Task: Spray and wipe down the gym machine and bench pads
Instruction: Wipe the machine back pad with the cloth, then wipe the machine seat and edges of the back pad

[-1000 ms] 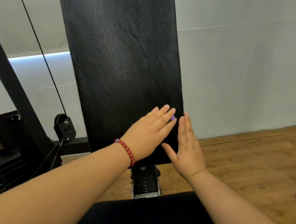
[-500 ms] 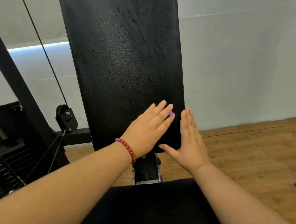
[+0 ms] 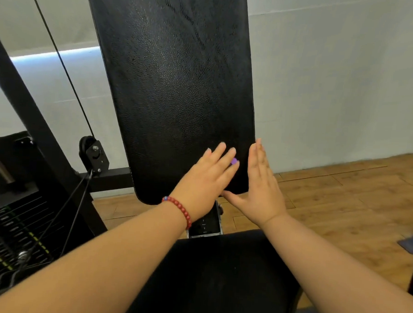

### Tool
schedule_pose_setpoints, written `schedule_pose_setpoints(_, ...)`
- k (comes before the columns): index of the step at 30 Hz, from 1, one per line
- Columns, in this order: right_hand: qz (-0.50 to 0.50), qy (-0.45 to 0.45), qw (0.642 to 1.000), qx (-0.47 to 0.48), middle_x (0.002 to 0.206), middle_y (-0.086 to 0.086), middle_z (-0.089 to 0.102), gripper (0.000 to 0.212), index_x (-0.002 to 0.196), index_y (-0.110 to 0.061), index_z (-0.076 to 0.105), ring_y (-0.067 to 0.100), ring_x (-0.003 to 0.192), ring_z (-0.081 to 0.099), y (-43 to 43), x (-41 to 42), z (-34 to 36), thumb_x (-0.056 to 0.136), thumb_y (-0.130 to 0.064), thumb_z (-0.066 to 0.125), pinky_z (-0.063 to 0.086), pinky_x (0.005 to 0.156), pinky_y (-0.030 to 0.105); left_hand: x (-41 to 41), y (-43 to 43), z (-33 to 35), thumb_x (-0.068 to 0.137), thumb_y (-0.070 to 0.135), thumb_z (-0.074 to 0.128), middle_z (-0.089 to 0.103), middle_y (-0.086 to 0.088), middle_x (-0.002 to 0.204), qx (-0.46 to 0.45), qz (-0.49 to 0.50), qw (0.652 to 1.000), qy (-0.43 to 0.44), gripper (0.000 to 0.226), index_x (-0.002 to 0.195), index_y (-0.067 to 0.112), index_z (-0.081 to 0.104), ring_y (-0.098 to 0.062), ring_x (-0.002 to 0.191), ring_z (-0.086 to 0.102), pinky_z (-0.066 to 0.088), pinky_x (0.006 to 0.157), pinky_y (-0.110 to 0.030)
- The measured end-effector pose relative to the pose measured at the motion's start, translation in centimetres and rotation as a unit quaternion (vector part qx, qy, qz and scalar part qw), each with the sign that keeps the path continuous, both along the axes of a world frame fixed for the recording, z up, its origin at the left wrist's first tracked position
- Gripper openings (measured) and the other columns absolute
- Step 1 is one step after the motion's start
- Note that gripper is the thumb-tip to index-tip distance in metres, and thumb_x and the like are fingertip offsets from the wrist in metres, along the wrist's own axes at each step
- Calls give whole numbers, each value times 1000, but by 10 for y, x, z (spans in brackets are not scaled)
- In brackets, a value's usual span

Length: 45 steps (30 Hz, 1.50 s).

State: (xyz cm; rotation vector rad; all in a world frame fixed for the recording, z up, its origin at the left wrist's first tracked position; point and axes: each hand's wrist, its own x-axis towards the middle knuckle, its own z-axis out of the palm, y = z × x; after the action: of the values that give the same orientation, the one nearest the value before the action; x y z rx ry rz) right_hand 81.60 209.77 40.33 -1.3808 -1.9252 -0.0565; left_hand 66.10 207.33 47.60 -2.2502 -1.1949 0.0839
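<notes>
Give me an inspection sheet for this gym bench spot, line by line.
Surface: black back pad, tilted up; seat pad below it.
Job's things: no spray bottle seen; small purple bit under the left hand, cannot tell what.
Clutter: bluish thing on the floor, cut off at right.
Grips: left hand flat on the back pad's lower part; right hand open at its right edge.
Cables: black cable runs down to a pulley; thinner lines lead toward the weight stack.
Surroundings: wood floor, pale wall.
</notes>
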Motion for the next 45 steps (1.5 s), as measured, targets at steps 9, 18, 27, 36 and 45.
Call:
schedule_pose_setpoints(9, 23, -38, 998, -36, 147, -10, -46, 113, 145, -28, -26, 7, 142, -29, -26, 0, 5, 82, -64, 61, 2, 113, 26, -22, -24, -31, 98, 9, 50, -12, 0, 162, -135, 1, 985, -112, 78, 154, 23, -2, -12, 142, -21, -3, 118, -31)
schedule_pose_setpoints(18, 200, 291, 920, -170, 118, -36, 52, 35, 130, -50, 45, -20, 110, 48, -84, -46, 36, 100, -33, 49, 41, 90, 5, -34, -80, -9, 101, 17, 48, 38, 6, 145, -183, 28, 803, -566, 65, 154, 33, 12, 2, 114, 45, 40, 100, -17)
schedule_pose_setpoints(27, 127, 510, 785, -329, 114, 1, 63, 26, 101, -37, 64, 21, 102, 66, -97, -84, 60, 97, -13, 55, 58, 86, 45, -79, -111, -20, 93, 26, 62, 19, 16, 158, -243, 58, 787, -564, 78, 153, 35, 13, 0, 142, 21, 26, 115, -25)
schedule_pose_setpoints(36, 220, -177, 914, -290, 137, -16, 50, 38, 130, -32, 58, 5, 127, 45, -127, -94, 54, 95, -46, 55, 36, 107, 27, -135, -144, -73, 101, 26, 48, 53, 10, 140, -216, 122, 832, -496, 34, 134, 25, 57, -2, 132, 39, 23, 111, -18)
schedule_pose_setpoints(45, 232, -201, 909, -282, 144, -16, 50, 41, 139, -37, 52, 3, 133, 43, -126, -92, 37, 101, -22, 52, 29, 102, 11, -142, -158, -92, 105, 24, 36, 41, 12, 149, -197, 97, 847, -484, 38, 141, 25, 47, 8, 131, 21, 7, 113, -15)
